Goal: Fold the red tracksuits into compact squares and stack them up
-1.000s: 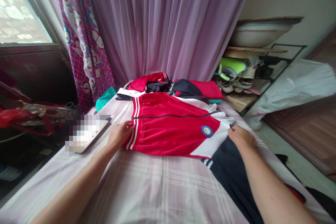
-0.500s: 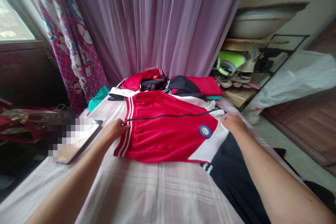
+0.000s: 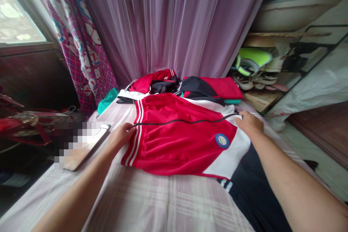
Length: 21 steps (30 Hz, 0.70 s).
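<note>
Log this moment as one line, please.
left hand: holding jacket by hem at zipper | right hand: holding it near collar | jacket: zipper-side up on plaid cloth

I find passage at lower centre, over the bedsheet (image 3: pixel 163 203) between the left forearm (image 3: pixel 78 185) and the jacket's dark sleeve (image 3: pixel 252 185). A flat device (image 3: pixel 87 148) obstructs centre left. Beyond the red jacket (image 3: pixel 174 141), I record clothing piles (image 3: pixel 228 87) and a purple curtain (image 3: pixel 168 25) barring forward reach.
</note>
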Each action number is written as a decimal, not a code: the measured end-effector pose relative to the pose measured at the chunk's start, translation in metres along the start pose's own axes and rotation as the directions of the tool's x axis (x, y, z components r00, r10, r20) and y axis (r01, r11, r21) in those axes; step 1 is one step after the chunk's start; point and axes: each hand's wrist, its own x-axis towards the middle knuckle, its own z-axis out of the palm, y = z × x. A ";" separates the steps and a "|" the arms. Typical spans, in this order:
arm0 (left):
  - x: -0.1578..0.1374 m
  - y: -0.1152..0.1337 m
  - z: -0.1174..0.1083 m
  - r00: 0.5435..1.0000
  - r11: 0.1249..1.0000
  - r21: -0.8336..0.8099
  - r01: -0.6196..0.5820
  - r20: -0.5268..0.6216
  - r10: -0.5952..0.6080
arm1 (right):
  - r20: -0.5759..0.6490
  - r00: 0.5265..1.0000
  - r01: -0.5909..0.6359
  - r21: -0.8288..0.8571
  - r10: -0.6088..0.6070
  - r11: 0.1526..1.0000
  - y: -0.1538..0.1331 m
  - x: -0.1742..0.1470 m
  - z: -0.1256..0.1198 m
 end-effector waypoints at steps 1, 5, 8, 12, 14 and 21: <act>0.000 -0.001 0.000 1.000 1.000 -0.005 -0.004 0.003 0.004 | -0.026 0.999 -0.019 0.003 0.019 1.000 0.002 0.000 0.000; 0.004 0.001 -0.002 1.000 1.000 0.012 -0.007 0.014 0.007 | -0.003 0.990 -0.141 -0.021 0.141 0.990 0.016 0.001 -0.002; 0.014 0.008 -0.003 0.999 0.999 0.049 0.002 0.034 -0.004 | 0.066 0.987 -0.144 -0.059 0.148 0.988 0.019 0.003 -0.001; 0.033 0.021 -0.002 0.993 0.998 0.063 -0.029 0.112 0.021 | 0.106 0.982 -0.145 -0.092 0.154 0.985 0.017 0.008 0.000; 0.040 0.027 -0.002 0.986 0.996 0.081 -0.039 0.163 0.025 | 0.142 0.979 -0.137 -0.089 0.149 0.987 0.018 0.010 0.001; 0.028 0.048 0.007 1.000 0.999 0.037 -0.001 -0.027 0.002 | 0.296 0.954 -0.016 -0.071 0.036 0.997 0.026 0.020 -0.010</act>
